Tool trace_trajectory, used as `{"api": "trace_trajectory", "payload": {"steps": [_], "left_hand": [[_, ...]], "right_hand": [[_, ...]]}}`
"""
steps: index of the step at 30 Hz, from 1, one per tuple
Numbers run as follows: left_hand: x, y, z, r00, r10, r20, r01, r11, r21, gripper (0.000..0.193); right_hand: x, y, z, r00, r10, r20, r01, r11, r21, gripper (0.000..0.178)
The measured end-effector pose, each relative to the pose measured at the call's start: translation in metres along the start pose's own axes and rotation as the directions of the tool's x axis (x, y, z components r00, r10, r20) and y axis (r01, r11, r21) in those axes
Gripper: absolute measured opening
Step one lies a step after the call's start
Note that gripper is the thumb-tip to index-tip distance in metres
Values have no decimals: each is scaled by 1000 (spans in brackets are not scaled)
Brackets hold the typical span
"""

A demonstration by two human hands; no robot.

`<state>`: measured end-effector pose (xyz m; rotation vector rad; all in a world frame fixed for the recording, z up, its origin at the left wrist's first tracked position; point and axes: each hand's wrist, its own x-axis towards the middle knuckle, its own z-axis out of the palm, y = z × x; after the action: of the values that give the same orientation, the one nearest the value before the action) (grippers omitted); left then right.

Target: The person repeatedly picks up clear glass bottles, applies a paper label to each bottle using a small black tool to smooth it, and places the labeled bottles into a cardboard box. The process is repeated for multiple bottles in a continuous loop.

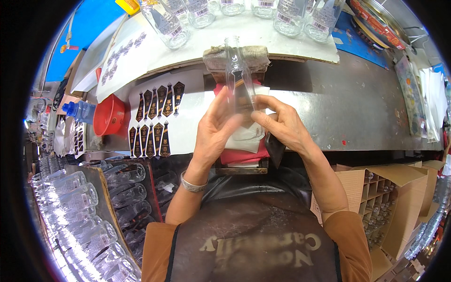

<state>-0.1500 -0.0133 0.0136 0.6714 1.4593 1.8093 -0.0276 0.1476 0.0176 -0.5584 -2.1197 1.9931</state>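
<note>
A clear glass bottle [240, 89] lies on a padded wooden rest in front of me, its neck pointing away over a rolled cloth [213, 58]. A dark tie-shaped decal with a gold stripe shows on its glass. My left hand [218, 124] is curled along the bottle's left side, slightly blurred. From the right, my right hand [284, 123] has its thumb and forefinger closed at the bottle's edge. Below that hand hangs a dark pointed flap [276, 149]. Left of the bottle, a white sheet [185, 136] carries two rows of similar decals.
Several labelled glass bottles [291, 19] stand on the white board [202, 40] beyond. A red bowl [110, 117] and a blue-capped plastic bottle [84, 111] sit at left. Crates of bottles [101, 183] are low left; a divided cardboard box [406, 197] is low right.
</note>
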Motion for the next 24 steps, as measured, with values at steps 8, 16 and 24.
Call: {"api": "trace_trajectory", "payload": {"steps": [8, 16, 24], "left_hand": [[0, 1, -1, 1000, -11, 5, 11, 1000, -7, 70], [1, 2, -1, 1000, -5, 14, 5, 1000, -5, 70], [0, 3, -1, 1000, -16, 15, 16, 1000, -1, 71]], "right_hand": [[0, -4, -2, 998, 55, 29, -55, 998, 4, 57], [5, 12, -4, 999, 15, 39, -19, 994, 104, 47], [8, 16, -5, 997, 46, 56, -52, 992, 115, 47]]}}
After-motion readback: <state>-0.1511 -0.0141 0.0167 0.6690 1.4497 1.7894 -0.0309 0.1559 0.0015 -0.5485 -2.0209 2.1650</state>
